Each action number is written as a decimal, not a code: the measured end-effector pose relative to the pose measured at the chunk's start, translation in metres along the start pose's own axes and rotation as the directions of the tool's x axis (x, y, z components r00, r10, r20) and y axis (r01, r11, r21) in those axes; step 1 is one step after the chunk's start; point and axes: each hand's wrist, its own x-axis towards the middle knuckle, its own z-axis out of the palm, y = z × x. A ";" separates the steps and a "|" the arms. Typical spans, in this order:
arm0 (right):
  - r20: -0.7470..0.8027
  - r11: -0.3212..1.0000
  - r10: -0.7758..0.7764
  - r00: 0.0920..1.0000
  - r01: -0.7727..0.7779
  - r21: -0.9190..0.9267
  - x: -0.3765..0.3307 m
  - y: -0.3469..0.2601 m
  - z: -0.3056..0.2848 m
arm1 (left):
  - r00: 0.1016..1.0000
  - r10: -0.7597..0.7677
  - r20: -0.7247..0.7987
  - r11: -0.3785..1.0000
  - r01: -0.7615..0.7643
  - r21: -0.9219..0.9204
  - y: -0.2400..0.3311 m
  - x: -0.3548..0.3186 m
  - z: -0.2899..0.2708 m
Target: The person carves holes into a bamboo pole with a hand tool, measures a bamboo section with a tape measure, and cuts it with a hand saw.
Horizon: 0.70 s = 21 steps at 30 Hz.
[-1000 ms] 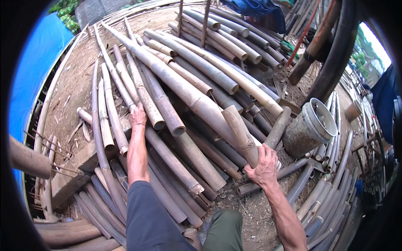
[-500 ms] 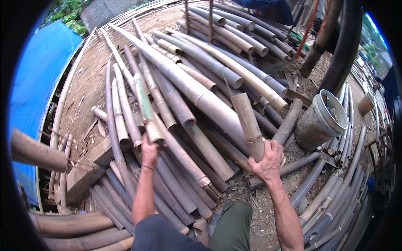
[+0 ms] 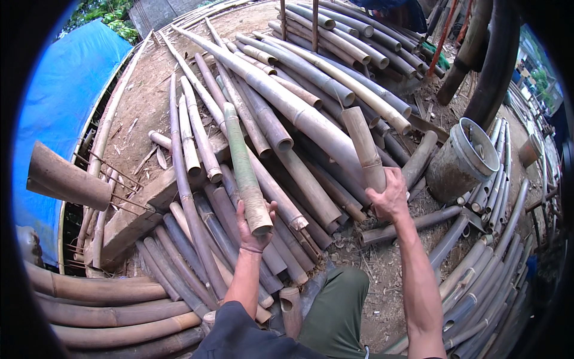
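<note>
A bamboo pole (image 3: 244, 158) with a green middle lies in my left hand (image 3: 256, 224), palm upward, with the fingers round its near end. The cut mouth of this pole faces me, and its far end lies over the pile of bamboo. My right hand (image 3: 390, 194) grips the lower end of a short brown bamboo piece (image 3: 365, 140), tilted with its top leaning left. A thin sliver rises from the top of this piece. Beneath both hands spread long bamboo poles (image 3: 299, 113), many with open cut ends toward me.
A dirty white bucket (image 3: 457, 170) stands at the right. Dark bamboo poles (image 3: 412, 227) lie on the soil near it. At the left are a blue tarp (image 3: 78, 78), a concrete beam (image 3: 128, 233) with protruding rods, and a jutting bamboo piece (image 3: 69, 176). More thick poles (image 3: 107, 314) curve along the lower left.
My left hand has come right and nearer with the green-marked bamboo pole, turning palm upward. My right hand has risen slightly with the short bamboo piece. The whole view has shifted a little.
</note>
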 end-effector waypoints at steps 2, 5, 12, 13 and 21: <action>0.049 0.984 0.022 0.999 -0.030 0.178 -0.015 -0.001 -0.031 | 0.996 -0.062 -0.063 0.992 0.069 0.103 -0.014 -0.024 0.012; -0.136 0.986 -0.025 0.990 0.047 0.161 -0.074 0.018 -0.081 | 0.992 -0.107 -0.073 0.939 0.125 0.319 -0.009 -0.048 -0.004; -0.020 0.796 0.587 0.810 -0.572 0.200 -0.326 0.182 -0.221 | 0.974 0.121 -0.193 0.731 0.044 0.681 -0.115 -0.058 0.010; 0.093 0.648 0.726 0.682 -0.723 0.240 -0.364 0.218 -0.239 | 0.953 0.236 -0.192 0.657 -0.011 0.753 -0.154 -0.075 0.016; 0.044 0.339 0.935 0.353 -0.921 0.190 -0.637 0.382 -0.351 | 0.889 0.123 0.441 -0.084 -0.434 0.897 -0.387 -0.189 0.104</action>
